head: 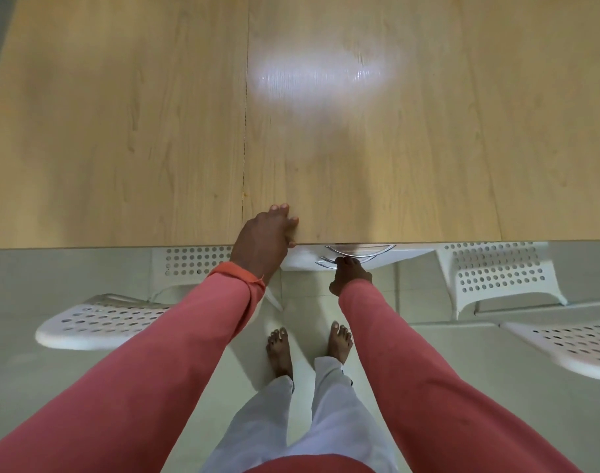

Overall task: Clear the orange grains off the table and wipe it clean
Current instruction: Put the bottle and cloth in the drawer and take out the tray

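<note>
The light wooden table (377, 148) fills the upper half of the view. No pile of orange grains shows on it; only a faint orange speck (244, 195) lies on the seam. My left hand (264, 240) rests on the table's near edge, its fingertips on the surface and its thumb at the rim. Just below the edge, my right hand (349, 273) holds the rim of a shiny steel bowl (360, 250), which is mostly hidden under the tabletop. No cloth is in view.
White perforated chairs stand under and beside the table: one at the left (100, 322), one at the right (499, 271), another at the far right (571, 339). My bare feet (308, 346) stand on the pale tiled floor. A lamp glare (319, 76) lies on the tabletop.
</note>
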A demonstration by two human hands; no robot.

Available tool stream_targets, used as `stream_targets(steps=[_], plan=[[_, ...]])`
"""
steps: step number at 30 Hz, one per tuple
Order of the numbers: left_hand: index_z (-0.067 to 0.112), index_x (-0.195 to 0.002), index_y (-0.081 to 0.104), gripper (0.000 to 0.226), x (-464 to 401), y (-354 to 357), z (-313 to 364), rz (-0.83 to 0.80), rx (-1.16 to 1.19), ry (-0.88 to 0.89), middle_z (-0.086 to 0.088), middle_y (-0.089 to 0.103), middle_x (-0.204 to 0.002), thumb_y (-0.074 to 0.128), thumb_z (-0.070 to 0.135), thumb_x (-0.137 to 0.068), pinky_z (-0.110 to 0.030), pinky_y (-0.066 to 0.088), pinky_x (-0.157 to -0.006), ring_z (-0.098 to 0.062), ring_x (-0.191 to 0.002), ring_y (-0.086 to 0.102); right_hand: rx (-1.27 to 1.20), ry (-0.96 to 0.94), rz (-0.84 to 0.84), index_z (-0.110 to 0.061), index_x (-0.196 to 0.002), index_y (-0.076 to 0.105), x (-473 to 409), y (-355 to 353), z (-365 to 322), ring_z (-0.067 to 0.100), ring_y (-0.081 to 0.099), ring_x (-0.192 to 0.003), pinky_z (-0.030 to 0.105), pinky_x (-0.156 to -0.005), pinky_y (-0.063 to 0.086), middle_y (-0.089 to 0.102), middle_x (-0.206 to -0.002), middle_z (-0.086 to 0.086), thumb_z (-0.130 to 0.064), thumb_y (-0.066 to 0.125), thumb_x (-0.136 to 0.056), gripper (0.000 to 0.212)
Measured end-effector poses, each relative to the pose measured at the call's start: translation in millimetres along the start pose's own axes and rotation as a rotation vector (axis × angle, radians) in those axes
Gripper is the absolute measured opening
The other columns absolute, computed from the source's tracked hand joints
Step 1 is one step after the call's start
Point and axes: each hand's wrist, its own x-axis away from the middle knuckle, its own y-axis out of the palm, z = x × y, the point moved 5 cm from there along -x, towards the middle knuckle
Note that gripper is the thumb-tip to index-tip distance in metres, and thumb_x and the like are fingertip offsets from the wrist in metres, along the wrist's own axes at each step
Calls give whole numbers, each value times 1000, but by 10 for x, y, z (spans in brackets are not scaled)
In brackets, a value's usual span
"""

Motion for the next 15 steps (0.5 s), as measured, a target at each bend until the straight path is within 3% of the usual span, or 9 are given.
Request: stream_targets(steps=[5,8,11,15], plan=[[16,-139,51,50,2,-17,-5,7,26,-20,-11,43,-149,58,6,-90,-39,41,-106,-27,-134,44,-16,34,36,-17,-138,50,111,24,57,26,53,-127,38,-98,50,51,-139,7,-20,59,-85,54],[16,-140,51,50,12,-13,8,14,35,-27,-12,44,-148,58,7,-91,-38,41,-108,-26,-134,45,-27,-56,291,-10,-117,66,372,48,-40,31,63,-108,36,-85,51,67,-115,13,-23,52,-91,32],[14,-139,50,49,21,-29,5,14,37,-37,-12,47,-145,59,10,-91,-38,42,-106,-26,-132,47,22,-178,519,-7,-86,70,625,74,-161,34,58,-89,38,-73,48,66,-84,12,-28,43,-82,34],[12,-136,54,45,40,-55,54,-14,-25,-1,-13,45,-146,59,9,-91,-41,43,-104,-29,-131,46,-24,-104,414,-6,-88,71,613,182,-79,36,60,-91,45,-93,46,66,-90,13,-36,27,-88,53]])
